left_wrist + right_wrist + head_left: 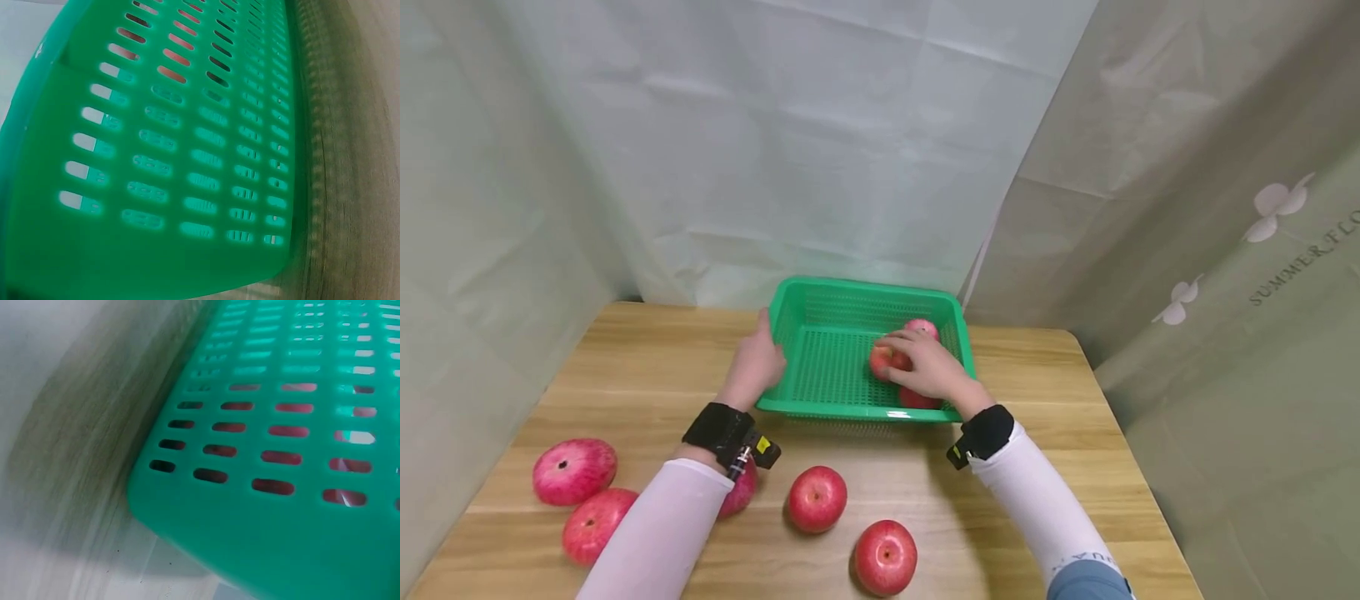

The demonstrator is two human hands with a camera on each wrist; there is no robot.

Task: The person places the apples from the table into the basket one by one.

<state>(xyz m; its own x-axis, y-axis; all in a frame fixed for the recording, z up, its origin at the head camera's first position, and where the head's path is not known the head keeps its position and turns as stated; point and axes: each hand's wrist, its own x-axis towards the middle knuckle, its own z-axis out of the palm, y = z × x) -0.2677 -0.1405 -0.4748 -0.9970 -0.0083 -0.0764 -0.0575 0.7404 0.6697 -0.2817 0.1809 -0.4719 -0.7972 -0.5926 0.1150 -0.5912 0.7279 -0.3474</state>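
Fingers of your right hand (pixel 931 367) are gripping a red apple (pixel 880 364) inside the green basket (pixel 842 411), arching over it from above, probably because neighbours and walls are crowding its sides. A rear apple (pixel 921 326) and a front apple (pixel 917 399) are lying near it, all three sitting towards the right end, on that hand's side. Your left hand (pixel 754 365) is gripping the basket's left rim, likely steadying it on the wooden table (pixel 1037 492). Nearer you, a far-left apple (pixel 574 472) and its neighbouring apple (pixel 597 525) are resting together; a half-hidden apple (pixel 741 490) is showing beside your left forearm, while a middle apple (pixel 817 498) and a nearest apple (pixel 886 557) are standing apart, within easy reach.
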